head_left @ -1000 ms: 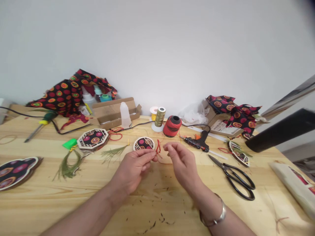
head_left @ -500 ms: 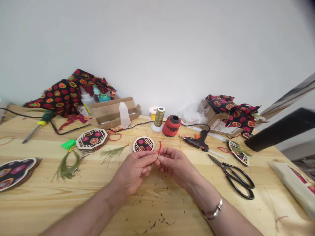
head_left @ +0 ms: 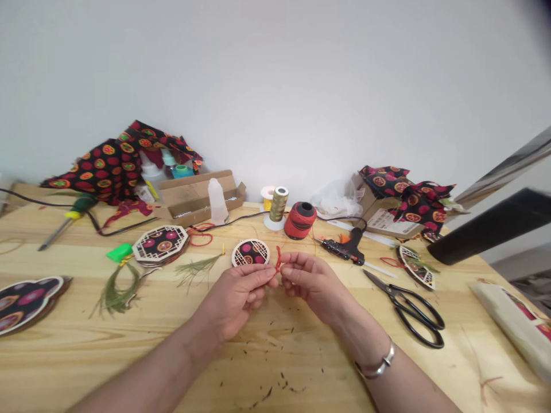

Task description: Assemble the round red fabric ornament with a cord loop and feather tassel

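Observation:
My left hand [head_left: 239,295] and my right hand [head_left: 310,281] meet above the wooden table [head_left: 86,355], fingertips pinching a short red cord [head_left: 279,260] between them. The cord's loop stands up above my fingers, and its ends are hidden in my grip. Just beyond my left fingers lies a round lattice-framed ornament [head_left: 250,253] with black and red fabric. A red thread spool [head_left: 300,220] stands beyond my right hand. A black hot glue gun [head_left: 344,250] lies to its right.
Left of my hands lie a stacked octagonal ornament [head_left: 160,245], green feather tassels [head_left: 115,295] and a large fabric-covered piece [head_left: 26,304]. Black scissors [head_left: 407,310] lie right. A cardboard box [head_left: 198,201], patterned fabric [head_left: 116,163] and a gold spool [head_left: 279,204] stand along the wall.
My hands have come together from slightly apart. My right fingers now close on the red cord with my left, and my right wrist has turned a little.

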The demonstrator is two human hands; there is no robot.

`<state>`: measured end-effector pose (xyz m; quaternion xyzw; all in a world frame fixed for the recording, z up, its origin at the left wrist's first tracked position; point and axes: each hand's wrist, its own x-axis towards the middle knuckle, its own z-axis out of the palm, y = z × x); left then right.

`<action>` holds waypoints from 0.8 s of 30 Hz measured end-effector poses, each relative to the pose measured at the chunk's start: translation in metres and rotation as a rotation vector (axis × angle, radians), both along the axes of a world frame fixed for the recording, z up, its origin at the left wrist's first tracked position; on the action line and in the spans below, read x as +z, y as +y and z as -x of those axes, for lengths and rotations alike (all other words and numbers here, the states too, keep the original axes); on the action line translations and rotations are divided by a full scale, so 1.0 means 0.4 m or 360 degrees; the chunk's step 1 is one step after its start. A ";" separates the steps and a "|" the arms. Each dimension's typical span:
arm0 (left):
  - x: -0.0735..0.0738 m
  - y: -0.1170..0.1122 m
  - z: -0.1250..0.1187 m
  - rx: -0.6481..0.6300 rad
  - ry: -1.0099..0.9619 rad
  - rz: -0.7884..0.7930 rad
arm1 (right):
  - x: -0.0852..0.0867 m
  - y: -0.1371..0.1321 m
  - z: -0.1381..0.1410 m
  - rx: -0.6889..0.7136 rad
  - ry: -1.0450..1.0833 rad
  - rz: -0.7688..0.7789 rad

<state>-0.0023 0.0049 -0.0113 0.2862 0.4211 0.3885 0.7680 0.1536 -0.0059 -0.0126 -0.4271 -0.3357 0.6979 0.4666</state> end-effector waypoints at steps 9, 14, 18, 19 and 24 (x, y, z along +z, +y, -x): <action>0.006 0.000 -0.002 0.0013 0.0066 -0.0014 | 0.000 -0.002 0.013 -0.0117 -0.0137 -0.0062; 0.003 -0.006 -0.003 -0.0038 0.0148 -0.0121 | 0.003 -0.008 0.019 0.0057 -0.0272 -0.0209; -0.003 -0.009 -0.003 -0.0073 0.0215 -0.0165 | 0.005 -0.007 0.018 0.0094 -0.0346 -0.0266; -0.003 -0.009 -0.003 -0.0073 0.0226 -0.0163 | 0.005 -0.006 0.018 0.0088 -0.0354 -0.0271; -0.004 -0.008 -0.001 -0.0072 0.0259 -0.0179 | 0.004 -0.004 0.017 0.0004 -0.0416 -0.0273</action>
